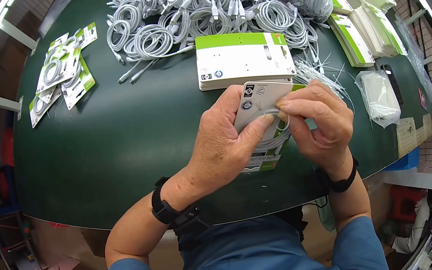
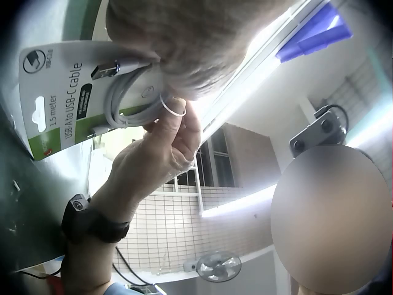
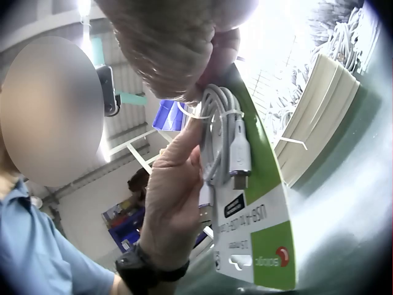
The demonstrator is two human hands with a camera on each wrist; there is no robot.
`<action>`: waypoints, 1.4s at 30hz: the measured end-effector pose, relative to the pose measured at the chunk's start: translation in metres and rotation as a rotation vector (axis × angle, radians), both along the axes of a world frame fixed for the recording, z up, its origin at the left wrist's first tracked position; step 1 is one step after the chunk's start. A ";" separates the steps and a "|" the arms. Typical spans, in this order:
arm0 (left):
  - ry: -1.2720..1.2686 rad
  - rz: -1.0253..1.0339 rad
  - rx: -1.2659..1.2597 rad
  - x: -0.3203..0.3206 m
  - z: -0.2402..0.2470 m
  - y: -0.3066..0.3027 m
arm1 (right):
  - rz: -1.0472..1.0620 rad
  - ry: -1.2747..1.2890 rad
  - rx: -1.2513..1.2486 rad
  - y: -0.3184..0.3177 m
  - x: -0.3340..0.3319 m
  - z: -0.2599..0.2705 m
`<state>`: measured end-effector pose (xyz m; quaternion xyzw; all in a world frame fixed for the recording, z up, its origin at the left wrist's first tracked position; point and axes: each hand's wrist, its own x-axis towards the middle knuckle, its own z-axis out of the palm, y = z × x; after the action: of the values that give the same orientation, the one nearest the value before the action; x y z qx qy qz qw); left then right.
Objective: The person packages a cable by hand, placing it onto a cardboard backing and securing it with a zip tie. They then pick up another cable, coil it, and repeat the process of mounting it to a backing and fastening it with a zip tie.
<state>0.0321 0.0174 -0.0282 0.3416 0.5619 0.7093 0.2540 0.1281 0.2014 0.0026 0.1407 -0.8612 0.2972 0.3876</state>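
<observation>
In the head view a white and green printed card (image 1: 248, 109) is held up over the table's near half, with a coiled cable (image 1: 273, 142) lying against it. My left hand (image 1: 219, 140) grips the card's left edge, thumb across the coil. The fingers of my right hand (image 1: 321, 119) pinch a thin white tie at the coil's upper part. The left wrist view shows the tie (image 2: 174, 107) as a small loop at the right fingertips. A metal USB plug (image 2: 105, 70) lies on the card there. In the right wrist view the other plug (image 3: 240, 160) points down the card.
Behind the hands stands a stack of cards (image 1: 243, 58), with a large heap of coiled cables (image 1: 174, 7) beyond. Finished-looking cards with cables (image 1: 58, 72) lie at left. Loose ties (image 1: 324, 77), more card stacks (image 1: 350, 42) and a plastic-wrapped pack (image 1: 379, 96) are at right.
</observation>
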 end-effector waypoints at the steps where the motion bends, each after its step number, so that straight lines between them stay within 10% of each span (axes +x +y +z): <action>1: -0.007 0.022 0.009 0.001 -0.001 0.001 | -0.014 0.007 0.045 -0.001 0.001 0.001; 10: 0.039 0.013 -0.007 0.000 0.002 -0.002 | -0.017 0.054 0.269 -0.004 0.008 0.009; 26: 0.047 -0.019 -0.001 0.000 0.004 -0.002 | 0.026 -0.345 -0.130 0.007 0.013 0.034; 29: -0.072 -0.055 0.027 -0.003 0.012 -0.004 | 0.087 -0.159 -0.312 0.030 0.011 0.025; 31: -0.152 -0.082 0.061 -0.002 0.018 -0.004 | 0.037 -0.202 -0.885 0.038 0.010 0.012; 34: -0.192 -0.149 0.077 -0.001 0.018 -0.005 | 0.160 -0.627 -1.182 0.050 0.005 0.006; 42: -0.133 -0.141 0.071 0.007 0.017 -0.001 | 0.591 -0.833 -1.403 0.030 -0.006 -0.025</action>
<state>0.0387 0.0159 -0.0111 0.3413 0.4927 0.7303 0.3278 0.1221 0.2313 -0.0222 -0.0331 -0.4789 0.8755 -0.0552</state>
